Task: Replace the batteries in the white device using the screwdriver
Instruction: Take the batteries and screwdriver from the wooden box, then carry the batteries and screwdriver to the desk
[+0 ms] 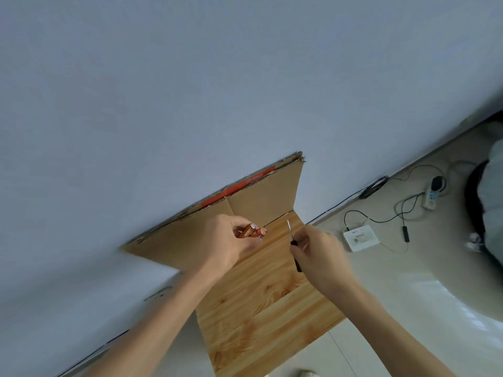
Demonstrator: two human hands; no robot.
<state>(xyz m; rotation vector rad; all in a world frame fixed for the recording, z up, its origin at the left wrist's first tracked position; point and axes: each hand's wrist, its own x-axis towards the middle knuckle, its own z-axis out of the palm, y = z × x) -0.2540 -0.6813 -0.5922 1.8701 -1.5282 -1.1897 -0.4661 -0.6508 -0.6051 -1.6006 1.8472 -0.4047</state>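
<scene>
From the head view, your left hand was raised over the far end of the wood-grain board, with the thumb and curled fingers pinching two orange batteries. The batteries lay side by side, touching, with their metal ends pointing up and to the right, past your fingertips. They were in the air above the board, not resting on it.

Your right hand was just beside the left but apart from it. Its fingers were folded round the black handle of the screwdriver. The thin metal shaft stuck up from your grip, tilted slightly left, and its tip was near the batteries without touching them. The lower end of the handle showed below your palm.

The board ran from the bottom of the view up to a sheet of brown cardboard, which leaned against the pale wall with a red strip along its upper edge.

To the right, on the light floor, a small white box with a label lay well apart from your hands, with thin cables plugged into it. From this view I could not tell whether it was the device of the task. Further right, a white power strip lay among the cables, and a grey bundle sat at the edge.
</scene>
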